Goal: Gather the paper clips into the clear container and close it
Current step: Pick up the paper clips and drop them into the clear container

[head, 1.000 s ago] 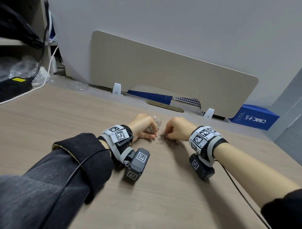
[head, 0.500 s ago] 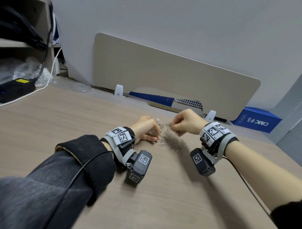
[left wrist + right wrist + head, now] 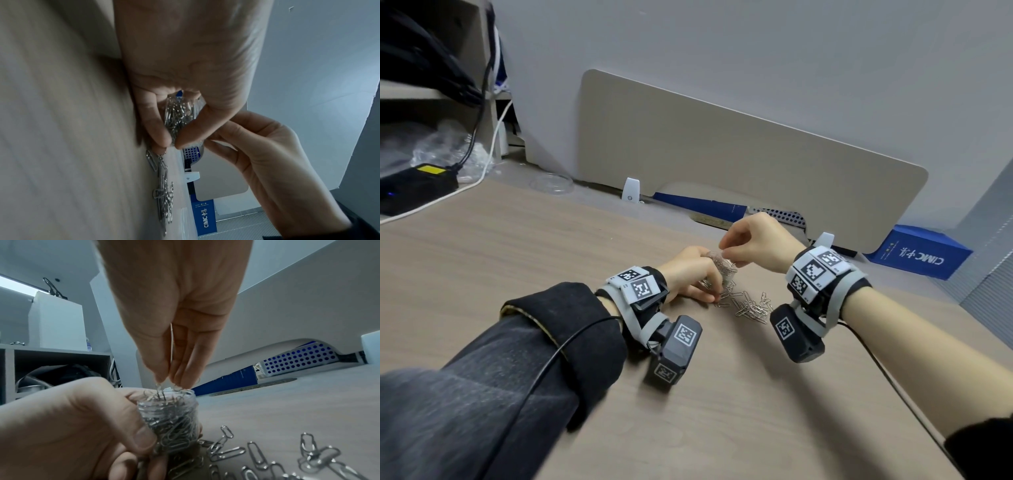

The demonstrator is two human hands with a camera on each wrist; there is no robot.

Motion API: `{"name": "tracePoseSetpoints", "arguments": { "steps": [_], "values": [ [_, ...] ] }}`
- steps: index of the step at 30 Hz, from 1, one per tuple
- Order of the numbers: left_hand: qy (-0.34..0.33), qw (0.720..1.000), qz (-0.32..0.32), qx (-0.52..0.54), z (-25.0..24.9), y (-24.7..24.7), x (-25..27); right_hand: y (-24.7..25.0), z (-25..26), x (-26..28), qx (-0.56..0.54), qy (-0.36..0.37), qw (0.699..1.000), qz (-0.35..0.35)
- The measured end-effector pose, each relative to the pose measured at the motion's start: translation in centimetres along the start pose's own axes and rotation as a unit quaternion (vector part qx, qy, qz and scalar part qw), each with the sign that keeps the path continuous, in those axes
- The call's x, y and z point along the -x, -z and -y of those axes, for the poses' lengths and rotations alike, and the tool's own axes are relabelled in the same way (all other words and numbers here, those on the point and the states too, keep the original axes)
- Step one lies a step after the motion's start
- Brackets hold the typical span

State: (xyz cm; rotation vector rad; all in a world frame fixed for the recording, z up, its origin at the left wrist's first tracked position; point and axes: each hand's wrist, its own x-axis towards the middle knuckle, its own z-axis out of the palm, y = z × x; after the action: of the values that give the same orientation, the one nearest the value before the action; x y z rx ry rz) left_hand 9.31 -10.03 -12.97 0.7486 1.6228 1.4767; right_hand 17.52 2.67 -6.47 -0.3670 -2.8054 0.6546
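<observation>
paper clips: shiny silver metal wire
container: clear glossy plastic
bench: matt wood-grain
sleeve: grey cloth

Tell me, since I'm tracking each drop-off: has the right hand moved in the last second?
Yes. The right hand has risen from the clips on the desk to the jar mouth, nearer the divider.
</observation>
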Motion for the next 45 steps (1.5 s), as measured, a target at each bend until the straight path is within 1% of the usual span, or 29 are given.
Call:
{"name": "tracePoseSetpoints", "arguments": {
  "steps": [2,6,8,10,11,13,15,16,17,18,19,21,22,24,26,30,33,36,38,39,43,45],
  "values": [
    [-0.001,1.0,0.0,-0.004,0.0,0.0,-0.1,0.3,-0.3,0.1,-0.032,-0.012,0.999,-0.012],
    [-0.003,1.0,-0.001,-0.004,0.0,0.0,-0.1,1.0,-0.3,0.3,-0.156,-0.05,0.986,-0.029],
    [-0.004,1.0,0.001,-0.001,0.0,-0.1,0.0,1.1,-0.1,0.4,-0.194,-0.053,0.979,-0.018],
    [-0.004,1.0,0.003,0.0,0.0,-0.1,0.0,0.8,0.1,0.3,-0.201,-0.044,0.978,0.014],
    [-0.003,1.0,0.002,0.002,0.0,0.0,0.1,0.7,0.1,0.3,-0.197,-0.039,0.979,0.025],
    [-0.001,1.0,-0.001,0.006,0.0,0.0,0.0,0.6,-0.1,0.3,-0.172,-0.046,0.984,0.01],
    [0.005,1.0,-0.007,0.01,0.0,0.0,-0.1,0.7,-0.7,0.4,-0.112,-0.076,0.99,-0.024],
    [0.007,1.0,-0.01,0.013,0.1,0.0,-0.1,0.9,-1.1,0.6,-0.071,-0.098,0.992,-0.028],
    [0.009,1.0,-0.012,0.015,0.0,0.0,-0.1,1.0,-1.7,0.8,-0.024,-0.127,0.992,-0.011],
    [0.011,1.0,-0.012,0.017,0.1,0.0,-0.1,1.0,-2.2,1.1,0.021,-0.165,0.986,0.026],
    [0.012,1.0,-0.013,0.019,0.1,0.0,-0.2,0.9,-2.8,1.4,0.058,-0.207,0.974,0.073],
    [0.015,1.0,-0.011,0.023,0.1,0.0,-0.2,0.6,-3.7,2.3,0.081,-0.292,0.941,0.152],
    [0.016,1.0,-0.011,0.024,0.0,0.0,-0.1,0.3,-4.0,2.5,0.078,-0.32,0.93,0.165],
    [0.016,0.999,-0.012,0.027,0.1,0.0,-0.1,-0.4,-4.1,2.7,0.065,-0.34,0.926,0.15],
    [0.015,0.999,-0.011,0.027,0.1,0.0,0.0,-0.9,-3.7,2.6,0.036,-0.331,0.933,0.138],
    [0.017,0.999,-0.014,0.028,0.0,0.0,-0.1,-0.8,-3.0,2.5,-0.016,-0.286,0.948,0.137],
    [0.018,0.999,-0.017,0.028,0.0,0.0,0.0,-0.1,-3.0,2.8,0.034,-0.27,0.953,0.134],
    [0.017,0.999,-0.018,0.03,0.0,-0.1,0.0,-0.3,-2.8,3.4,0.06,-0.273,0.942,0.183],
    [0.018,0.999,-0.016,0.028,-0.1,0.0,0.0,-0.9,-2.3,3.6,0.085,-0.252,0.939,0.216],
    [0.018,0.999,-0.016,0.028,-0.1,0.0,0.0,-1.0,-2.1,3.6,0.092,-0.24,0.941,0.219],
    [0.018,0.999,-0.018,0.03,0.0,0.0,-0.1,-1.2,-2.2,3.4,0.103,-0.203,0.955,0.189],
    [0.018,0.999,-0.017,0.031,0.0,0.0,-0.1,-1.3,-2.5,3.3,0.093,-0.197,0.96,0.178]
  ]
}}
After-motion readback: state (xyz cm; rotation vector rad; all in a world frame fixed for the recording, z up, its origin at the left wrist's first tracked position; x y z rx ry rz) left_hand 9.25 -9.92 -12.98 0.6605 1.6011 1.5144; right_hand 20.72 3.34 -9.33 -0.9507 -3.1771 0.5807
